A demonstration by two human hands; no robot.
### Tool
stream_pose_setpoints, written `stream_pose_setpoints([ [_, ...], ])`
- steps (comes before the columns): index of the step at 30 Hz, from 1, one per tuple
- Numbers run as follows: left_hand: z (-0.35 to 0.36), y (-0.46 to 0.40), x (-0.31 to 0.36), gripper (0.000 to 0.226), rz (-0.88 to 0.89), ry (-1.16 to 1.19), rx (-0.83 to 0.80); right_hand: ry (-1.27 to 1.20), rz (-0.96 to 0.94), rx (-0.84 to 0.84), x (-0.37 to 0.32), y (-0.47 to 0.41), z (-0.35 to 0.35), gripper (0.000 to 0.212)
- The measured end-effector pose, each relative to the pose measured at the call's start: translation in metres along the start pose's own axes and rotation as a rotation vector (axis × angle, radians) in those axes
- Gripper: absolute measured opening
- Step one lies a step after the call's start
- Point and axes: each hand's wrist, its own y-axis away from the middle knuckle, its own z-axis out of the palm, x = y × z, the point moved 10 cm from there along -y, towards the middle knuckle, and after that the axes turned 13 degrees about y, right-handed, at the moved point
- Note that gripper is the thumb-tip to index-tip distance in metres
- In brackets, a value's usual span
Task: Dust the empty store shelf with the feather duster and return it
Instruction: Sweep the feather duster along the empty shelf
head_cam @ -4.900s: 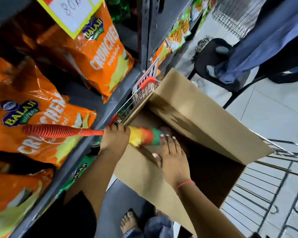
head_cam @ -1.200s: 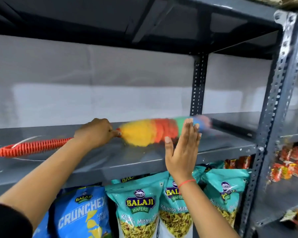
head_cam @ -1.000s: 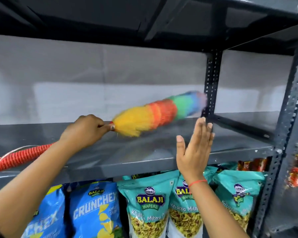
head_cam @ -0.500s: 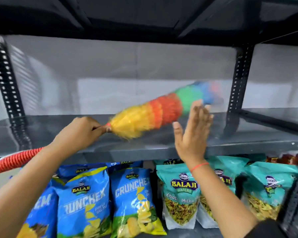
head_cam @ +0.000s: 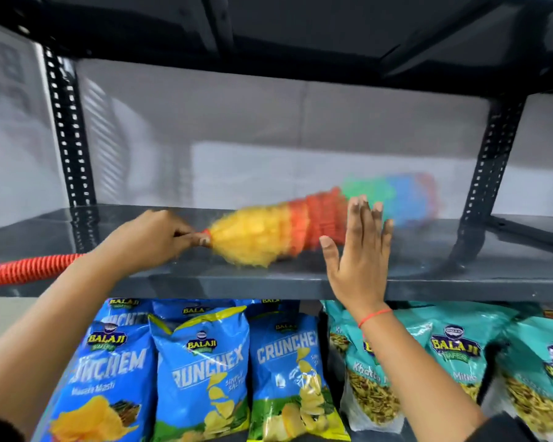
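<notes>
While the red ribbed handle (head_cam: 29, 268) juts out past the shelf's left front edge, the left hand (head_cam: 147, 239) is closed around the duster (head_cam: 288, 228) just where handle meets head, thumb and fingertips pinching the neck. From that grip the head runs rightward over the shelf (head_cam: 237, 283): yellow fluff low at the front edge, then orange, then green and blue lifted toward the back right corner, blurred, so I cannot tell whether the tip touches. The duster looks light and the head soft and yielding; it should flatten against the metal without scratching. The ribbed handle seems stiff and unlikely to slip. Holding at the neck gives fine control of the head, though a hold further back would reach the rear edge better. The right hand (head_cam: 359, 250) stands open, fingers spread and upright, at the front edge in front of the orange band, holding nothing. Below the shelf hang blue bags (head_cam: 201, 362) at left and teal bags (head_cam: 454, 362) at right. Dusting appears under way; the return is not yet done.
</notes>
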Motion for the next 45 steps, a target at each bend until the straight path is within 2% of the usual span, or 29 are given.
stream_pose_setpoints([
  [2, 0.004, 0.001, -0.016, 0.039, -0.065, -0.052, -0.124, -0.001, -0.003, -0.006, -0.001, -0.001, 0.0, 0.064],
  [3, 0.003, 0.001, -0.025, 0.038, -0.1, -0.088, -0.136, -0.001, -0.002, -0.009, -0.001, -0.001, 0.0, 0.064],
  [4, -0.001, 0.0, -0.032, 0.038, -0.13, -0.116, -0.106, -0.002, 0.004, -0.013, 0.0, -0.001, 0.001, 0.063],
  [7, -0.03, -0.002, -0.038, 0.036, -0.131, -0.249, 0.152, -0.011, 0.042, -0.032, -0.001, -0.002, 0.001, 0.064],
  [9, -0.04, -0.004, -0.042, 0.041, -0.108, -0.121, 0.199, -0.041, 0.07, -0.033, -0.006, -0.004, 0.0, 0.064],
  [11, -0.042, -0.005, -0.046, 0.049, -0.08, 0.069, 0.155, -0.097, 0.073, -0.014, -0.025, -0.01, -0.001, 0.065],
  [13, -0.04, -0.003, -0.047, 0.044, -0.051, 0.137, 0.084, -0.169, 0.023, -0.002, -0.06, -0.014, -0.001, 0.064],
  [15, -0.032, -0.001, -0.051, 0.031, -0.061, 0.07, -0.033, -0.223, -0.071, -0.021, -0.098, -0.014, 0.002, 0.065],
  [17, -0.029, 0.001, -0.071, 0.038, -0.155, -0.042, -0.095, -0.223, -0.141, -0.056, -0.122, -0.012, 0.007, 0.065],
  [20, -0.053, 0.001, -0.107, 0.047, -0.277, -0.131, 0.083, -0.212, -0.13, -0.066, -0.123, -0.012, 0.012, 0.064],
  [23, -0.072, 0.012, -0.105, 0.045, -0.271, -0.172, 0.285, -0.239, -0.102, -0.057, -0.119, -0.012, 0.011, 0.064],
  [26, -0.065, 0.022, -0.098, 0.039, -0.208, -0.008, 0.209, -0.242, -0.132, -0.052, -0.123, -0.01, 0.009, 0.066],
  [28, -0.066, 0.034, -0.102, 0.032, -0.248, 0.0, 0.14, -0.261, -0.139, -0.059, -0.123, -0.009, 0.009, 0.066],
  [30, -0.073, 0.045, -0.107, 0.051, -0.335, -0.079, 0.1, -0.281, -0.144, -0.068, -0.122, -0.01, 0.01, 0.065],
  [34, -0.112, 0.076, -0.11, 0.054, -0.505, -0.217, 0.282, -0.329, -0.088, -0.079, -0.12, -0.012, 0.012, 0.067],
  [36, -0.123, 0.089, -0.1, 0.057, -0.525, -0.188, 0.36, -0.42, 0.002, -0.099, -0.12, -0.016, 0.014, 0.07],
  [38, -0.122, 0.101, -0.092, 0.053, -0.528, -0.125, 0.37, -0.489, 0.021, -0.123, -0.132, -0.02, 0.016, 0.071],
  [42, -0.123, 0.132, -0.102, 0.051, -0.672, -0.227, 0.324, -0.517, -0.17, -0.157, -0.186, -0.019, 0.015, 0.069],
  [45, -0.144, 0.16, -0.109, 0.049, -0.773, -0.343, 0.45, -0.523, -0.257, -0.17, -0.215, -0.015, 0.018, 0.07],
])
